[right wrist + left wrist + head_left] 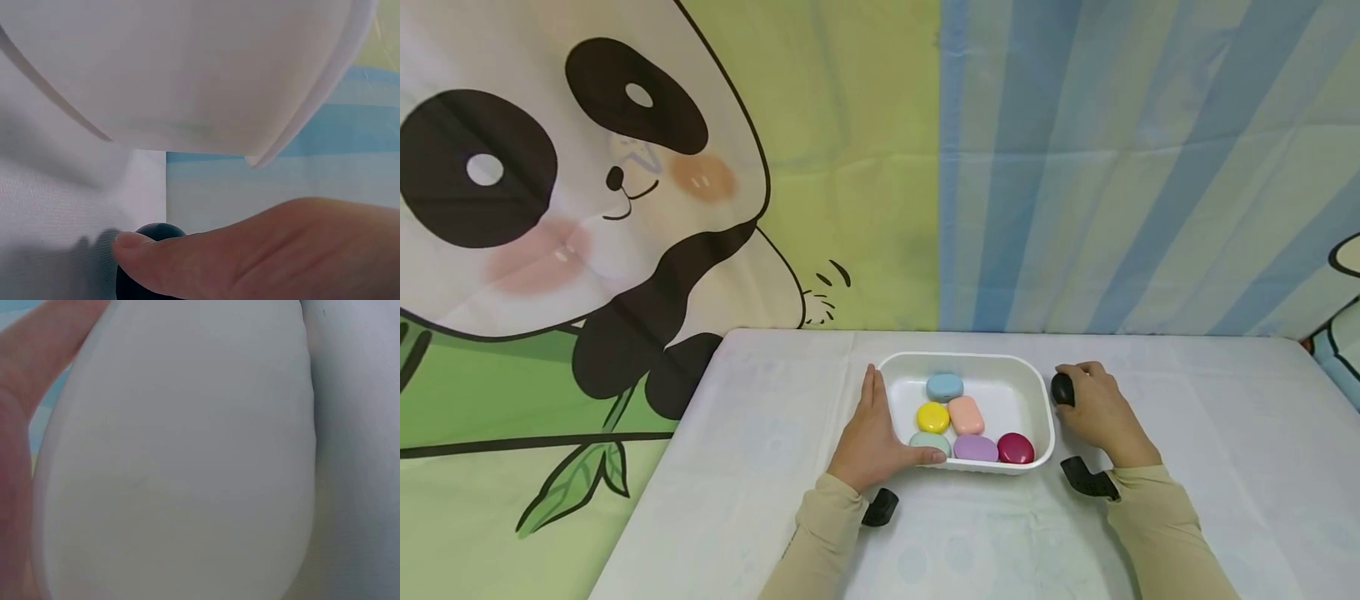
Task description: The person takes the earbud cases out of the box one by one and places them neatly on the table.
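Black object, rounded and smooth: located outside the tray, just beside the right wall, in the right hand. Right grip: closed to the width of the black object, held between thumb and fingers. Contact between black object and tablecloth: cannot tell.

Tray: white, shallow, with rounded corners; set upright on the tablecloth, hollow side up. Left hand at the left end of the tray, touching: fingers straight along the left wall, thumb straight along the front rim, spread wide around the near left corner. In the left wrist view, smooth white tray surface across the middle, with part of the left hand at the left edge.

Inside the tray, at the back, left of centre: blue piece. In front of it: yellow piece, with pink piece just to the right. Along the front wall, left to right: mint piece, partly hidden; purple piece; red piece.

Near each wrist: black bracket, left and right. On both arms: beige sleeves. Behind the tablecloth: backdrop with large panda at left, green panel at centre and blue-striped panel at right.
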Tool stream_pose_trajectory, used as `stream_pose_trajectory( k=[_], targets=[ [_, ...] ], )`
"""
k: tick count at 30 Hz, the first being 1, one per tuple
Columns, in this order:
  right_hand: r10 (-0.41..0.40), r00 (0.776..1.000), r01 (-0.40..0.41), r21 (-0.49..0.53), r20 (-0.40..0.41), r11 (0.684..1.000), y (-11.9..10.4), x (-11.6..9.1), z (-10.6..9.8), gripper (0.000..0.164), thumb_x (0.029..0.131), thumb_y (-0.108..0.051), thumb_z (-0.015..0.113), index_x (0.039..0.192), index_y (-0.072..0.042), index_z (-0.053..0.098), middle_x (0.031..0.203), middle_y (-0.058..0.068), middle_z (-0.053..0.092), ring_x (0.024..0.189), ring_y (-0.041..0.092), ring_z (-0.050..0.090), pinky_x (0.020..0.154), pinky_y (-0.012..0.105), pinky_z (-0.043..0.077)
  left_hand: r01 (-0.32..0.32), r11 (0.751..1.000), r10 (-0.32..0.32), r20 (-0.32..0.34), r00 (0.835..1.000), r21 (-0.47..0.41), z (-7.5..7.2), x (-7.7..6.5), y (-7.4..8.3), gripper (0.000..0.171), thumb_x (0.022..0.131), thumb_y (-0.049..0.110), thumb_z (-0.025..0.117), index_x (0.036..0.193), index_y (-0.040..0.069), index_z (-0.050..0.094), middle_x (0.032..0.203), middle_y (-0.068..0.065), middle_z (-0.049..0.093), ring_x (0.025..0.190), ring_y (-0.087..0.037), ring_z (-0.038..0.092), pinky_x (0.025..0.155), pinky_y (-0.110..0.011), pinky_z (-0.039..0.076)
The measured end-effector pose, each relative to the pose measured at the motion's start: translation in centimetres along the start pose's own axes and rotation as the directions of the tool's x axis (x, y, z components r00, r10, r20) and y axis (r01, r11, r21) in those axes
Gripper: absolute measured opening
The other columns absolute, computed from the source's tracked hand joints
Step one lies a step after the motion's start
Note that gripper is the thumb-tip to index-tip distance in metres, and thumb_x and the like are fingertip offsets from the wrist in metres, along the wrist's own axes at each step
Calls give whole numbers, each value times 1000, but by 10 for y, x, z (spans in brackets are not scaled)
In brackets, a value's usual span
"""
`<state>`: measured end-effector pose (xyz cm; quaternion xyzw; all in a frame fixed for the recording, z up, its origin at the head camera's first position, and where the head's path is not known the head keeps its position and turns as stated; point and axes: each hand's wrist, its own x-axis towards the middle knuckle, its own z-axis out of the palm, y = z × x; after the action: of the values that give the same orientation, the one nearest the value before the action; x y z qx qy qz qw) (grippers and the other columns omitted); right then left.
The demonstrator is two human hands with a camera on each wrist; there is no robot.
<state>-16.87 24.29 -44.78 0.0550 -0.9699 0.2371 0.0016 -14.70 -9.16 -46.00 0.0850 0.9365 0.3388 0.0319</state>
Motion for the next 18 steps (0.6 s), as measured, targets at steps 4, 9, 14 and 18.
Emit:
stream_pose_trajectory(
  k=[4,9,14,18],
  targets=[
    [17,1000,-17,-3,13,1000,1,0,2,58,84,-2,73,136,14,50,133,44,40,116,63,43,89,71,44,-3,1000,3,4,1000,-3,0,0,0,152,56,71,87,160,0,1,168,-11,-6,146,-38,32,108,-47,43],
    [25,1000,-25,-3,13,1000,2,0,5,57,84,-2,73,135,13,51,133,44,40,116,63,42,90,72,43,1,1000,-1,5,1000,1,0,1,1,153,56,71,87,160,0,1,168,-12,-5,146,-38,32,108,-47,43],
    [22,1000,-22,3,3,1000,3,0,7,57,84,-3,73,135,12,52,134,43,40,117,63,41,92,73,42,9,1000,-9,12,1000,3,-1,-1,3,152,56,72,86,160,0,1,169,-12,-5,146,-38,33,108,-46,43],
    [17,1000,-17,4,-7,1000,3,0,5,59,82,-5,75,135,11,52,136,43,38,119,64,39,92,73,41,9,1000,-9,8,1000,0,-1,-1,3,152,56,73,86,160,1,1,169,-12,-5,145,-38,35,107,-46,44]
  ],
)
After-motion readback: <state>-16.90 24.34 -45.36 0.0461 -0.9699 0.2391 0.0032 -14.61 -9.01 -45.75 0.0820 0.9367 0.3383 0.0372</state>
